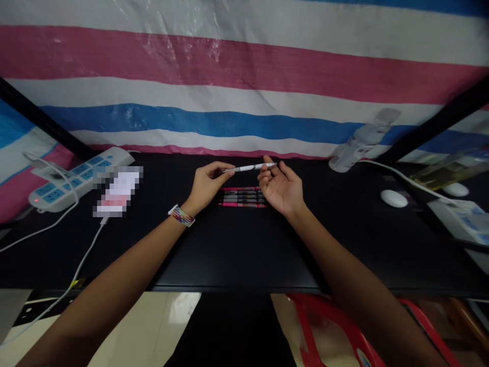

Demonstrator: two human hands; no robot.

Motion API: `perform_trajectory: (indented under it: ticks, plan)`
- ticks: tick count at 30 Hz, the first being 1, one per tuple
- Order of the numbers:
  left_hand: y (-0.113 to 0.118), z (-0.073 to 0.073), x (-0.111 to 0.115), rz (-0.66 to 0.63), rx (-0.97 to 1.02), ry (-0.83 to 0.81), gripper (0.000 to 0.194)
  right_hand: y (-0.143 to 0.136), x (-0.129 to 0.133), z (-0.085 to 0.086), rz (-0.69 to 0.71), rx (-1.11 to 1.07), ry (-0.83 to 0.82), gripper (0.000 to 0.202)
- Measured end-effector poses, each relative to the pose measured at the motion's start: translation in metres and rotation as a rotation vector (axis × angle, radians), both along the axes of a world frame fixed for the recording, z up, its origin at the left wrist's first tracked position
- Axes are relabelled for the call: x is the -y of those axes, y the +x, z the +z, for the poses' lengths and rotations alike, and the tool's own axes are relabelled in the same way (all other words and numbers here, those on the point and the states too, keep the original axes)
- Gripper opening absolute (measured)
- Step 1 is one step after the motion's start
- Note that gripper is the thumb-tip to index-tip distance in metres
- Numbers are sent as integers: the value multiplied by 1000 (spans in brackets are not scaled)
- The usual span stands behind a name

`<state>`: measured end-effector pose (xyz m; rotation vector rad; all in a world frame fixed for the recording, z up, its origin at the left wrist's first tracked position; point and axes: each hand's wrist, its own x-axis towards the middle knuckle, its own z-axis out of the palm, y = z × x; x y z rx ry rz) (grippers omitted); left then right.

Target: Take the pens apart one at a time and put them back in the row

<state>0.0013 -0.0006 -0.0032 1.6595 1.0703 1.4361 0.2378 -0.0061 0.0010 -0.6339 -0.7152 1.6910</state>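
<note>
A white pen (250, 167) is held level above the black tabletop, between my two hands. My left hand (206, 184) pinches its left end between thumb and fingers; a multicoloured woven band circles that wrist. At the other end, my right hand (282, 187) is turned palm up with its fingers curled round the pen's tip, the thumb close beside it. Below the held pen lies a row of several pens (242, 197) side by side, some with pink ends and some dark. Their ends are partly hidden by my hands.
On the left are a power strip (82, 178) and a charging phone (117, 192) with white cables. A clear bottle (362, 142), a white mouse (393, 199) and a bottle of yellowish liquid (446, 168) stand to the right. A striped sheet (244, 61) hangs behind; below is a red stool (336, 326).
</note>
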Motion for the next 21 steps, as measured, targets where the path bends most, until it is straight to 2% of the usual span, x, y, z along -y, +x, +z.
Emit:
perform_trajectory:
  ticks: [6,14,21]
  plan:
    - [-1,2,0,25,3,4,20,0,2,1,32,80,81,35]
    - [0,3,1,26,16,4,19,-1,-3,-6,-46,225,128,30]
    - [0,3,1,13,-8,-7,20,0,-5,-9,-66,224,146,37]
